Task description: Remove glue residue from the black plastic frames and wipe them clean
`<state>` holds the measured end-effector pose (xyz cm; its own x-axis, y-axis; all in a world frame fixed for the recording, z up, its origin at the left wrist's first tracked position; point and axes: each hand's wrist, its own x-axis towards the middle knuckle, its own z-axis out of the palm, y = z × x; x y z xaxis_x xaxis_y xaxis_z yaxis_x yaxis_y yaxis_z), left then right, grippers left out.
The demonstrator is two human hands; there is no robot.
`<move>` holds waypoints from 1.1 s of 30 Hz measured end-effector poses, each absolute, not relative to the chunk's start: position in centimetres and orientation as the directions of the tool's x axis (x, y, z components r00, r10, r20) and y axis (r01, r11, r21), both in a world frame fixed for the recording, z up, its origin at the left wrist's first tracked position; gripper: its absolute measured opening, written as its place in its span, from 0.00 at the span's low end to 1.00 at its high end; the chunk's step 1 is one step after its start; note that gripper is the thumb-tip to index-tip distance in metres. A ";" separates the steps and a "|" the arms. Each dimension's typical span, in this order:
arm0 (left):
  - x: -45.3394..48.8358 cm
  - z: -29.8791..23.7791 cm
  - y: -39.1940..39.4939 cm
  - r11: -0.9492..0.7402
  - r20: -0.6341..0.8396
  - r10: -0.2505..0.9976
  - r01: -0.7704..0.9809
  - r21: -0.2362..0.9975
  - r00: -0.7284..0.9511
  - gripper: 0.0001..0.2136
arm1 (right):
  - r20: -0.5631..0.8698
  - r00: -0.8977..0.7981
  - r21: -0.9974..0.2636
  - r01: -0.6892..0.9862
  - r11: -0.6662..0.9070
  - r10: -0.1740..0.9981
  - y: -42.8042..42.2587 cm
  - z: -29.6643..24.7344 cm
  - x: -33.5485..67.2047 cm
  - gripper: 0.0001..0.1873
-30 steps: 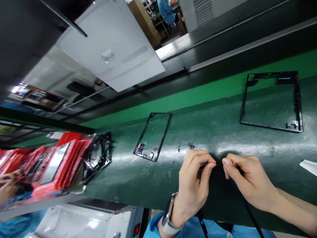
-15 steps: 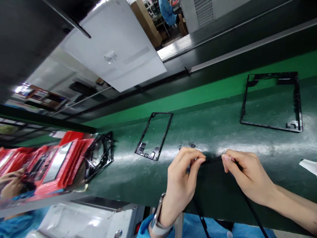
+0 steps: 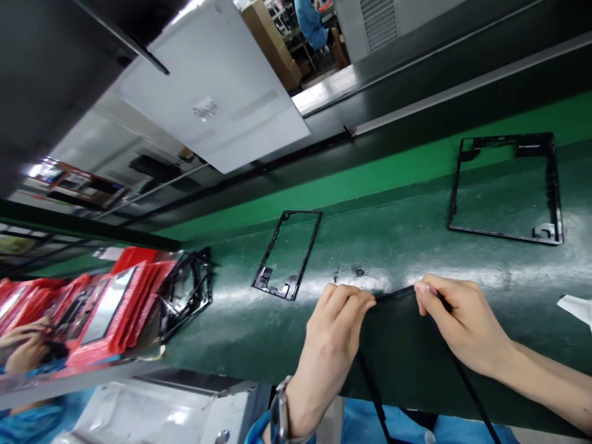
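Between both hands is a thin black rectangular frame [image 3: 396, 295], its far short side running from one hand to the other and its long sides hanging down toward my lap. My left hand [image 3: 330, 345] grips the far left corner, fingers pressed together and back turned up. At the far right corner, thumb and fingers of my right hand [image 3: 467, 320] pinch the frame; some thin item at those fingertips is too small to name. Just beyond the left hand lies a little heap of fine black shavings [image 3: 358, 271] on the green bench [image 3: 222, 333].
Two similar black frames lie on the bench, one ahead-left [image 3: 303, 256] and one far right [image 3: 504, 234]. Red padded sleeves [image 3: 129, 308] and piled black frames [image 3: 189, 283] stand at left, near a co-worker's hands [image 3: 28, 345]. A white scrap [image 3: 576, 306] lies at right.
My left hand has rolled over, its back now upward, and shifted slightly left and down. More of the frame's far side shows. My right hand stays nearly still.
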<state>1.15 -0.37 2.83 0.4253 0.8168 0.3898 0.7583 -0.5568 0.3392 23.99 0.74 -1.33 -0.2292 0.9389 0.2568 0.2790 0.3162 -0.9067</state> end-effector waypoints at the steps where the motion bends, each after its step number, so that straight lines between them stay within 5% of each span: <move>1: 0.6 2.9 -0.3 -0.540 0.378 0.829 0.765 0.351 0.411 0.08 | 0.249 -0.229 -0.910 0.276 0.308 0.941 0.7 -1.4 24.0 0.21; 4: -0.4 3.1 -0.2 -0.488 0.354 0.868 0.726 0.485 0.348 0.07 | 0.233 -0.234 -0.917 0.272 0.293 0.944 0.7 -1.5 23.9 0.20; 9: 1.5 2.3 0.1 -0.391 0.269 0.894 0.331 0.859 0.357 0.06 | 0.243 -0.233 -0.907 0.291 0.306 0.942 0.8 -1.7 23.7 0.21; 15: 3.6 2.1 0.7 -0.260 0.235 0.946 0.087 0.962 0.224 0.09 | 0.233 -0.225 -0.910 0.294 0.294 0.946 1.0 -1.7 23.8 0.22; 22: 2.0 2.9 1.0 -0.348 0.242 0.935 0.539 0.767 0.259 0.05 | 0.207 -0.238 -0.913 0.302 0.275 0.949 0.8 -1.8 23.8 0.21; 27: 2.1 2.3 0.5 -0.536 0.368 0.842 0.678 0.502 0.393 0.05 | 0.206 -0.225 -0.916 0.300 0.268 0.953 0.9 -1.8 23.9 0.21; 33: -0.2 2.4 0.3 -0.536 0.339 0.836 0.778 0.329 0.432 0.05 | 0.162 -0.214 -0.925 0.308 0.224 0.963 1.1 -1.8 23.9 0.22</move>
